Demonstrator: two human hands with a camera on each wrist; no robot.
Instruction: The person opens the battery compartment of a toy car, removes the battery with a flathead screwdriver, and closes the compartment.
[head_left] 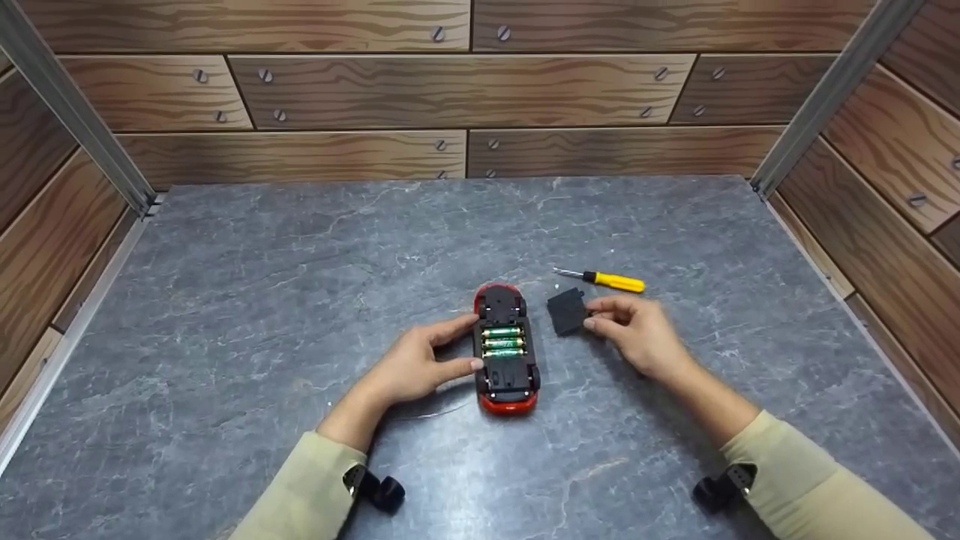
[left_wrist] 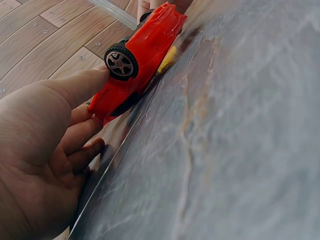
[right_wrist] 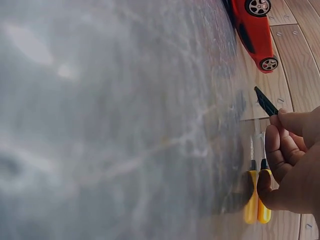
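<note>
A red toy car (head_left: 508,406) lies upside down on the table, its black underside facing up and its battery compartment uncovered. Several green batteries (head_left: 503,342) sit side by side in that compartment. My left hand (head_left: 416,364) holds the car by its left side, thumb near one end and fingers farther along; the left wrist view shows the thumb beside a wheel (left_wrist: 120,61). Between thumb and fingers, my right hand (head_left: 641,334) pinches a black battery cover (head_left: 566,311) by its right edge, to the right of the car. The right wrist view shows this cover (right_wrist: 265,101) edge-on, raised off the table.
A screwdriver (head_left: 619,282) with a yellow handle lies beyond the cover, its metal shaft pointing left. The grey marbled table (head_left: 300,262) is bordered by wood-patterned walls (head_left: 465,94) at the back and sides.
</note>
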